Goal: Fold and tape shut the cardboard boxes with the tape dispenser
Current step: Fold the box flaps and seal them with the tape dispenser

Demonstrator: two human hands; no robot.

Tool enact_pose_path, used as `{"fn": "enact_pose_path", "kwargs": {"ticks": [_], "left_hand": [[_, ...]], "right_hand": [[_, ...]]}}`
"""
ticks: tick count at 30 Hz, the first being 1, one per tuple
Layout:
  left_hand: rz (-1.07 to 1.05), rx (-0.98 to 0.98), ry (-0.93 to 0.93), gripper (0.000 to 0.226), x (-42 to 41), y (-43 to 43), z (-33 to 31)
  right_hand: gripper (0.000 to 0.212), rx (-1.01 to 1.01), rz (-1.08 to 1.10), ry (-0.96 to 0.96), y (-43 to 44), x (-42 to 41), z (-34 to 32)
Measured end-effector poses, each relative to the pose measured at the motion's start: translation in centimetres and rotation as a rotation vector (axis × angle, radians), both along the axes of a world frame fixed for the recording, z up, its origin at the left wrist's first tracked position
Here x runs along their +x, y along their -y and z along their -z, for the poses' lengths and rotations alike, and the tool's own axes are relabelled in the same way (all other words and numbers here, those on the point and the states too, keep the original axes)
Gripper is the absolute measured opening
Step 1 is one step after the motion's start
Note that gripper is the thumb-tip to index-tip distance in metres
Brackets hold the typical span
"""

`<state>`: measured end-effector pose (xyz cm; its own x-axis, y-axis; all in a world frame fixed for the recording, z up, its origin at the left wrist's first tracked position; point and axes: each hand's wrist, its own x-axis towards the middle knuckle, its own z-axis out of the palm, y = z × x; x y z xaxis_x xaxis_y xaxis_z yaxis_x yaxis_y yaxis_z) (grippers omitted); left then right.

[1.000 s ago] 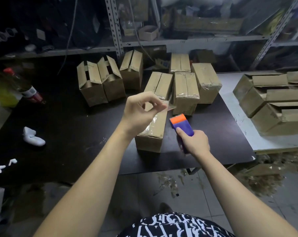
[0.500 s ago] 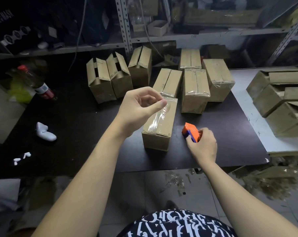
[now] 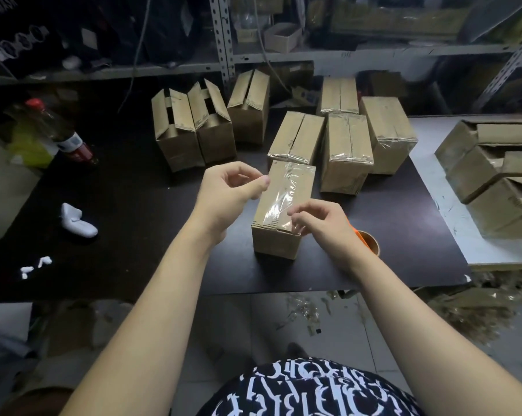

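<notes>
Left hand [image 3: 227, 193] pinches glossy tape [image 3: 286, 192] over cardboard box [image 3: 276, 242], right hand [image 3: 322, 223] seemingly pinching too

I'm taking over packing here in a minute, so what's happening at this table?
A person is taping a cardboard box near the front of the black table. A strip of clear tape lies along its top; the left hand appears to pinch the far end, the right hand the near end. The tape dispenser lies on the table beside the right hand. More boxes stand behind it.
</notes>
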<state>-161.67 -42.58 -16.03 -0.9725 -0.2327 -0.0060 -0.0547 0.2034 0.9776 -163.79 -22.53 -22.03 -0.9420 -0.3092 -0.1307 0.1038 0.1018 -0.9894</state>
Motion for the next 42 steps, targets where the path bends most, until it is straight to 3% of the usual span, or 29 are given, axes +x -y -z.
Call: {"fn": "enact_pose_path", "kwargs": {"ticks": [5,10,20,27,32,37,40,42], "left_hand": [[-0.324,0.044,0.106,0.006,-0.1,-0.6,4.3],[-0.462,0.156,0.262,0.014,0.0,-1.4,7.3],[-0.482,0.175,0.303,0.009,0.2,-1.0,9.2],[-0.428,0.064,0.312,0.013,-0.3,-0.7,10.3],[-0.443,0.201,0.412,0.013,-0.6,-0.2,10.8],[-0.404,0.442,0.625,0.028,-0.8,0.7,11.5],[-0.323,0.329,0.696,0.035,-0.4,1.1,12.6],[-0.323,0.268,0.672,0.032,-0.1,1.0,13.3]], "right_hand": [[0.013,0.074,0.147,0.218,-0.9,0.2,1.0],[0.02,0.131,0.259,0.279,-1.4,0.3,2.2],[0.023,0.358,0.282,0.193,-1.1,0.6,2.3],[0.027,0.428,0.3,0.192,-1.0,0.3,3.2],[0.022,0.308,0.284,0.31,-1.3,0.4,3.9],[0.045,0.244,0.222,0.505,-2.0,0.8,4.5],[0.053,0.233,0.368,0.496,-1.9,1.1,5.2],[0.046,0.177,0.486,0.392,-1.7,1.4,5.8]]}}
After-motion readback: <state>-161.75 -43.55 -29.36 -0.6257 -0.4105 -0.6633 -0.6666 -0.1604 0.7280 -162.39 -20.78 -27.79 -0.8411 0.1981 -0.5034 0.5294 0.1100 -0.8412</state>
